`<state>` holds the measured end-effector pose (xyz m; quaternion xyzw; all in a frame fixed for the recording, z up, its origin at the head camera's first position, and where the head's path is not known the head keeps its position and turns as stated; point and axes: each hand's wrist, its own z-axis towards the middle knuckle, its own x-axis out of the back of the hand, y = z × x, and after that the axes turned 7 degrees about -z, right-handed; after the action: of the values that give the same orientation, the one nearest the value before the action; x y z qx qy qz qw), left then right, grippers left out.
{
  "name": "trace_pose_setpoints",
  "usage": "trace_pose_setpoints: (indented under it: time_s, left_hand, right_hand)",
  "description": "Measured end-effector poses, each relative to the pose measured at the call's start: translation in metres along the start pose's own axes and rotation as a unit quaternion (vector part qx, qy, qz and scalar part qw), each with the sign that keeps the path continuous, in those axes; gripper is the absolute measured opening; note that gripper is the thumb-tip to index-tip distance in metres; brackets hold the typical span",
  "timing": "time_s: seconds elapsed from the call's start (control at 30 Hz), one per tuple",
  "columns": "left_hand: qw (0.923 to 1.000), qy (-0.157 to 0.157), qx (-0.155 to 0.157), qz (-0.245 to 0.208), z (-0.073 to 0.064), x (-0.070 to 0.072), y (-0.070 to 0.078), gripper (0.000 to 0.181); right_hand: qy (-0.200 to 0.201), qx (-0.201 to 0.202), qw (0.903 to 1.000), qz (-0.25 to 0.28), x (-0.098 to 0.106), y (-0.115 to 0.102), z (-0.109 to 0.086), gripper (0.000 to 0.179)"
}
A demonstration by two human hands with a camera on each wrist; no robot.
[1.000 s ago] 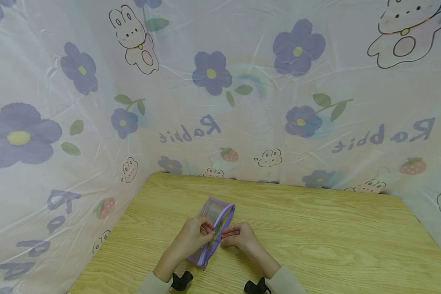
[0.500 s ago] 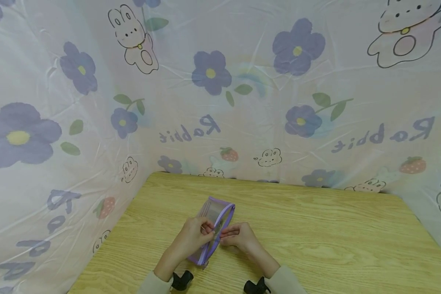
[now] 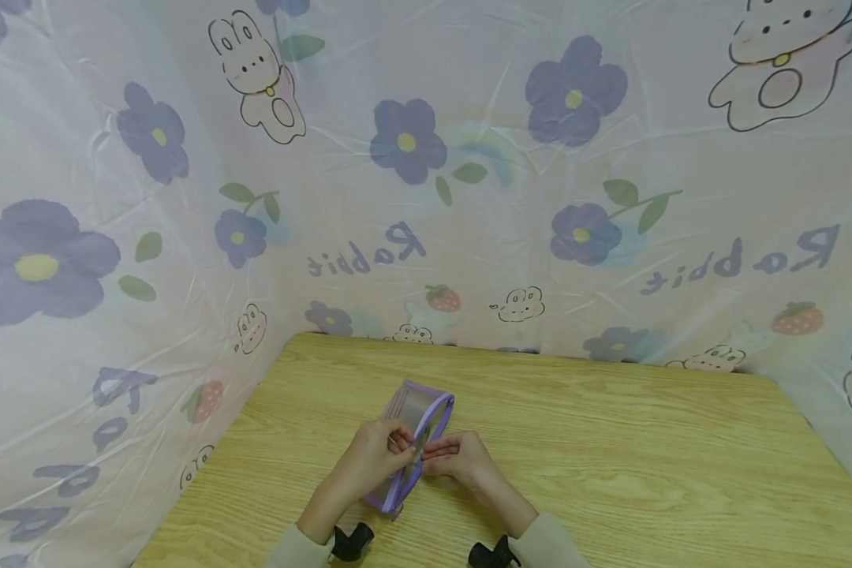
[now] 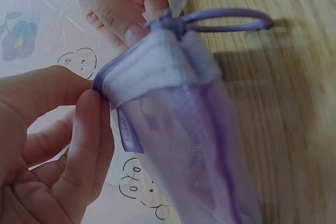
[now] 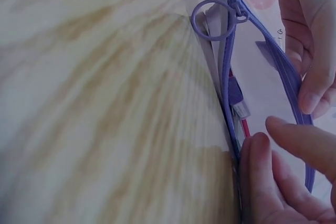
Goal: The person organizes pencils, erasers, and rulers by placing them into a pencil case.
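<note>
A purple-trimmed mesh pencil case (image 3: 412,406) stands on the table with its zip undone and its mouth spread. My left hand (image 3: 379,454) pinches one zip edge between thumb and fingers, clearly so in the left wrist view (image 4: 58,129). At the mouth is my right hand (image 3: 465,461), its fingers fairly straight; in the right wrist view the fingertips (image 5: 258,150) reach into the opening by the other edge, the thumb held apart. Inside shows a thin red item (image 5: 245,127) with a purple and whitish piece (image 5: 237,98) beside it. A purple ring (image 5: 212,20) hangs from the zip pull.
The wood-grain table (image 3: 610,457) extends to both sides of the case. A printed curtain (image 3: 483,213) with rabbits and flowers encloses its back and sides. Black wrist mounts (image 3: 353,542) sit at both cuffs.
My right hand has shifted slightly left, its fingertips further over the case's mouth. The left hand and the case stay where they were.
</note>
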<state>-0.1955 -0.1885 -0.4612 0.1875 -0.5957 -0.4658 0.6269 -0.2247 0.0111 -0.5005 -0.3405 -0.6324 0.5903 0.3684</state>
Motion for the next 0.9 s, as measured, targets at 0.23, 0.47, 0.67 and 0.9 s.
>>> trace_pose_setpoints:
  time_s: [0.23,0.47,0.67,0.9]
  left_hand:
    - [0.9999,-0.008,0.01,-0.005,-0.002,-0.002,-0.001,0.004]
    - [1.0,-0.007,0.001,-0.004,-0.003,-0.003,-0.002,0.005]
    - [0.9997,-0.023,0.007,-0.004,-0.004,-0.003,-0.003,0.004]
    - [0.9989,-0.046,0.009,0.001,-0.006,0.0,-0.005,0.004]
  right_hand:
    - [0.009,-0.005,0.9999,-0.005,0.004,-0.001,-0.001,0.03]
    - [0.018,0.003,0.9998,-0.004,0.016,-0.006,-0.003,0.034]
    - [0.031,-0.003,0.9995,-0.006,0.028,-0.009,-0.01,0.037]
    - [0.039,0.012,0.9986,-0.034,0.05,-0.015,-0.02,0.039]
